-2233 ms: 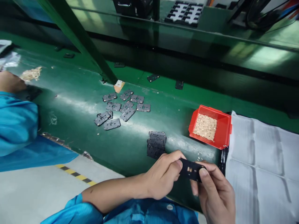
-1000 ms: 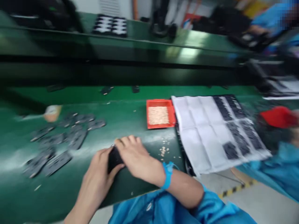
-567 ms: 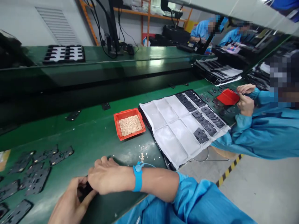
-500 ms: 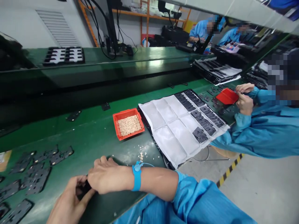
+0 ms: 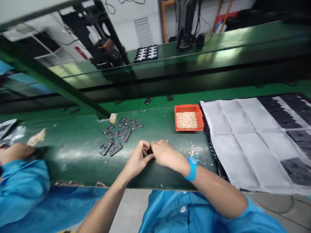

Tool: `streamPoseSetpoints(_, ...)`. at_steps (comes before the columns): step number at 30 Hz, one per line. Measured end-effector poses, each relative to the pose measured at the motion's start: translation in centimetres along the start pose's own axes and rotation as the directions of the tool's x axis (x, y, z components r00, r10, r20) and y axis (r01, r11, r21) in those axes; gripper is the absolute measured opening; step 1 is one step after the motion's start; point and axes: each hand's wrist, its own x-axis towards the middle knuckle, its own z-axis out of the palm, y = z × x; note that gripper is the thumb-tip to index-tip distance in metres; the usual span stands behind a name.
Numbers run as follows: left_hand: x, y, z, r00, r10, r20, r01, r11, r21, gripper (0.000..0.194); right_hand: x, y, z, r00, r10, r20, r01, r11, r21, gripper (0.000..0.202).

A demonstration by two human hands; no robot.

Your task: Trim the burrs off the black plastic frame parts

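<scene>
Both my hands meet over the green table around a small black plastic part (image 5: 150, 150), mostly hidden by the fingers. My left hand (image 5: 138, 160) is closed on its left side, thumb and fingers curled round it. Against its right side, my right hand (image 5: 166, 154) is closed too, with a blue band (image 5: 192, 169) on the wrist. Left of my hands lies a loose group of flat black plastic parts (image 5: 125, 133). Behind my right hand stands a red tray (image 5: 189, 128) of small pale pieces (image 5: 186, 120), some of which lie scattered (image 5: 192, 147) on the table.
To the right is a white-lined compartment tray (image 5: 228, 152), partly filled with black parts (image 5: 295, 168). At far left a co-worker's hand (image 5: 17, 152) rests near a pale heap (image 5: 37, 137). A green post (image 5: 73, 92) rises from the table; a ledge (image 5: 170, 61) runs along the back.
The view has swung left, bringing the green post and the left co-worker into sight; the co-workers at the right are out of frame. My hands still hold the black part together.
</scene>
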Motion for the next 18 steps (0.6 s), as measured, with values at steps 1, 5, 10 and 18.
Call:
streamPoseSetpoints(1, -0.2, 0.2, -0.1, 1.000, -0.010, -0.029, 0.009, 1.000, -0.011, 0.038, -0.5, 0.5, -0.3, 1.000, -0.008, -0.019, 0.008, 0.999, 0.045, 0.027)
streamPoseSetpoints(5, -0.5, 2.1, 0.1, 0.997, -0.032, 0.064, 0.044, 0.981, -0.191, 0.043, -3.4, 2.5, -1.5, 0.985, 0.065, -0.161, -0.016, 0.957, 0.291, 0.009)
streamPoseSetpoints(10, 1.3, 7.1, 2.1, 0.946, 0.088, 0.313, 0.027, 0.938, -0.345, 0.044, -8.6, 4.7, -1.2, 0.918, 0.258, -0.302, 0.014, 0.740, 0.673, 0.019)
streamPoseSetpoints(18, 4.9, 15.8, 11.0, 0.743, 0.289, 0.604, -0.225, 0.957, -0.181, 0.034, -18.1, 8.7, -0.2, 0.715, 0.575, -0.397, 0.296, 0.266, 0.917, 0.058)
